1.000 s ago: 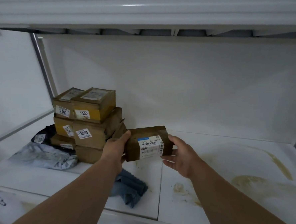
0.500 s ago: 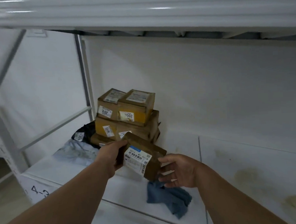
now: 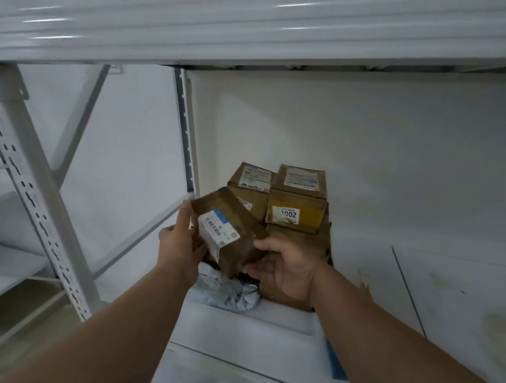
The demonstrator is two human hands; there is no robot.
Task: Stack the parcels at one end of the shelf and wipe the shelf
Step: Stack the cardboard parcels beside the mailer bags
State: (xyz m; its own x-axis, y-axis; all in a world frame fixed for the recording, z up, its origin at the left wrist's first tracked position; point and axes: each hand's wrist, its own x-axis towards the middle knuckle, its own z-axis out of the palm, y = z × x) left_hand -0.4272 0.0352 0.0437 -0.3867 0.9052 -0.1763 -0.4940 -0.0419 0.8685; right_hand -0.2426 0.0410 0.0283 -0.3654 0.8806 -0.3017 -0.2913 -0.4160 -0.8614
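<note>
Steel upright (image 3: pixel 36 201), perforated and grey-white, stands at nine o'clock, bracing the shelving frame. Next comes the left hand (image 3: pixel 179 244), fingers stretched up along the left face of a brown cardboard parcel (image 3: pixel 234 242) and thumb toward the viewer, gripping it. That parcel sits at centre, tilted, with a white shipping label (image 3: pixel 217 230) edged in blue facing up and left; it is held in the air above a crumpled grey poly mailer bag (image 3: pixel 225 292) lying on the white shelf (image 3: pixel 284 331). At its lower right corner the right hand (image 3: pixel 283 266) cups it from beneath, fingers curled round the bottom edge. Behind, toward one o'clock, rises the stack of cardboard parcels (image 3: pixel 294 206) against the back wall, one yellow-taped box marked 002 on top. A sliver of blue cloth (image 3: pixel 335 364) shows at five o'clock beside the right forearm, and faint brownish stains (image 3: pixel 502 324) mark the shelf at four o'clock.
</note>
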